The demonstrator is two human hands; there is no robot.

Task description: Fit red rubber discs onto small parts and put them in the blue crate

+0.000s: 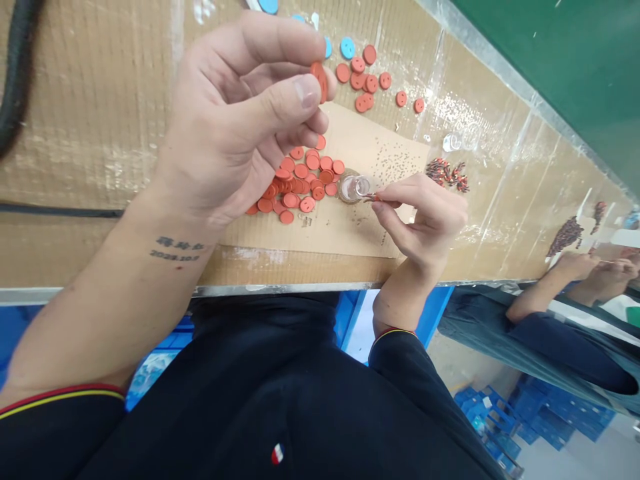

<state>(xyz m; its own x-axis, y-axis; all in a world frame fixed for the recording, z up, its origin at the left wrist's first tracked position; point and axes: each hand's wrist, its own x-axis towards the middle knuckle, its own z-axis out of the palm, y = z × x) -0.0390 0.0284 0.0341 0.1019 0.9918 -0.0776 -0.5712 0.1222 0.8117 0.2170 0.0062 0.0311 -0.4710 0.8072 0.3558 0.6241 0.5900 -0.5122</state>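
Observation:
Raised over the table, my left hand (250, 107) pinches a round orange-red disc (319, 81) with small slots between thumb and forefinger. My right hand (423, 213) is closed in a pinch on a small dark, thin piece (369, 197) at the mouth of a little clear jar (354, 188). What that piece is exactly is too small to tell. Under and beside my left hand lies a heap of orange-red discs (300, 180). Tiny dark bits (395, 160) are scattered on the brown cardboard sheet (345, 133) beyond the jar.
More orange-red discs (370, 83) and a blue disc (347, 48) lie farther back. Beyond my right hand are a pile of small red-and-black pieces (445, 173) and a clear round cap (451, 141). A co-worker's hands (585, 267) work at the right. A black cable (60, 211) crosses the left.

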